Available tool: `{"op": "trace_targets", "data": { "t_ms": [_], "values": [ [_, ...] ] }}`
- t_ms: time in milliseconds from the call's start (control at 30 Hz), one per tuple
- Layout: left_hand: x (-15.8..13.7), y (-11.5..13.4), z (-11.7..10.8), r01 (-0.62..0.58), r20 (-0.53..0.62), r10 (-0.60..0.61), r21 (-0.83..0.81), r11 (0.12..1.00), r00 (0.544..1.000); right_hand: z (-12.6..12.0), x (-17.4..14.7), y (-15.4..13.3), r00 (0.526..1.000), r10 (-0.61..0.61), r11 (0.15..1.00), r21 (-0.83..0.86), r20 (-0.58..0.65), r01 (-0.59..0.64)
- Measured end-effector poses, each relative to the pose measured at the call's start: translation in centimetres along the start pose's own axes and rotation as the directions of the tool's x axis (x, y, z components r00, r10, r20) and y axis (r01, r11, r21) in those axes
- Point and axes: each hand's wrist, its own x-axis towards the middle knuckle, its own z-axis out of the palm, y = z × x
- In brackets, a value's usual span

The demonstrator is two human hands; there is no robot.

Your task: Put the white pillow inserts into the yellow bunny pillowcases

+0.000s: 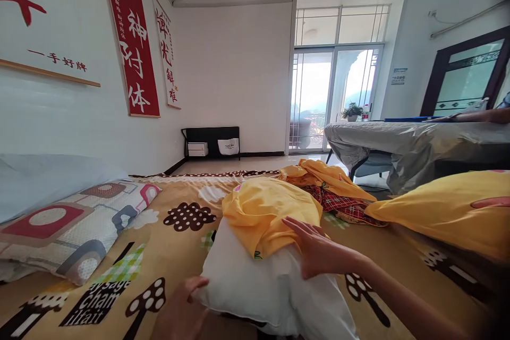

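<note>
White-walled room with red lettered scrolls (137, 64) on the left; tan mushroom-print bedsheet (179, 249) in front. Mid-bed, a white pillow (247, 287) with a yellow pillowcase (271, 202) bunched over its far end, the near part bare; cannot tell how much inside. Right hand (316, 249) on the pillowcase's near edge, fingers stretched out and lying on the cloth. Left hand (185, 303) at the pillow's left corner, blurred, fingertips touching it; cannot tell how tightly closed. Just beyond, crumpled yellow fabric (330, 178) over red plaid cloth (338, 202). To the right, a plump yellow pillow (446, 204); to the left, a car-print pillow (56, 228). On the plastic-covered table (422, 146), a plant in a pot (352, 118) beside a bottle (365, 112), contents unclear.
</note>
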Motion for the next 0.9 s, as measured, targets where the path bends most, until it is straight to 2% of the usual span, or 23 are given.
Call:
{"op": "trace_targets", "data": {
  "t_ms": [33,67,133,167,200,267,333,400,500,600,667,733,800,867,900],
  "values": [
    [1.6,-0.2,-0.9,-0.110,0.017,0.109,0.132,0.985,0.994,0.9,-1.2,1.3,0.996,0.070,0.998,-0.009,0.047,-0.070],
    [3.6,-0.2,-1.3,-0.238,0.080,0.224,0.264,0.935,0.971,1.8,-2.2,2.4,0.989,0.139,0.990,-0.023,0.043,-0.138],
    [8.4,0.1,-0.5,-0.435,0.231,0.369,0.442,0.784,0.900,3.5,-3.3,3.3,0.967,0.252,0.965,-0.062,-0.041,-0.254],
    [10.9,0.3,0.6,-0.484,0.301,0.381,0.474,0.735,0.874,4.3,-3.5,3.3,0.948,0.294,0.949,-0.080,-0.122,-0.305],
    [13.3,0.5,1.8,-0.501,0.351,0.366,0.477,0.722,0.862,4.9,-3.6,3.0,0.921,0.330,0.930,-0.097,-0.206,-0.355],
    [17.1,0.7,4.4,-0.469,0.408,0.301,0.415,0.780,0.862,6.0,-3.5,2.3,0.851,0.385,0.884,-0.122,-0.358,-0.452],
    [19.1,0.6,6.2,-0.423,0.445,0.255,0.333,0.843,0.859,6.9,-3.3,1.7,0.795,0.390,0.845,-0.163,-0.465,-0.510],
    [18.9,0.1,6.6,-0.409,0.469,0.243,0.292,0.865,0.849,7.8,-3.5,1.7,0.784,0.311,0.828,-0.251,-0.537,-0.501],
    [15.7,-0.8,4.8,-0.401,0.447,0.274,0.216,0.890,0.851,8.8,-3.9,2.1,0.786,0.099,0.818,-0.400,-0.610,-0.413],
    [12.0,-1.6,1.7,-0.309,0.278,0.290,0.027,0.951,0.916,8.9,-3.7,2.0,0.757,-0.071,0.823,-0.468,-0.649,-0.323],
    [10.4,-1.9,-0.3,-0.194,0.143,0.200,-0.057,0.979,0.969,8.4,-3.2,1.5,0.722,-0.157,0.843,-0.472,-0.674,-0.257],
    [9.4,-1.7,-1.6,-0.113,0.059,0.117,-0.067,0.991,0.991,7.7,-2.6,1.0,0.693,-0.217,0.888,-0.435,-0.687,-0.152],
    [8.6,-1.1,-2.2,-0.128,0.127,0.131,-0.033,0.991,0.983,6.8,-2.3,0.6,0.712,-0.227,0.943,-0.334,-0.664,-0.010],
    [7.9,-0.6,-2.4,-0.181,0.277,0.173,0.003,0.984,0.945,5.8,-2.2,0.6,0.782,-0.150,0.985,-0.159,-0.605,0.066],
    [7.6,-0.5,-2.5,-0.182,0.345,0.167,0.011,0.983,0.924,5.2,-2.2,0.8,0.817,-0.073,0.997,-0.053,-0.572,0.052]
  ]
}}
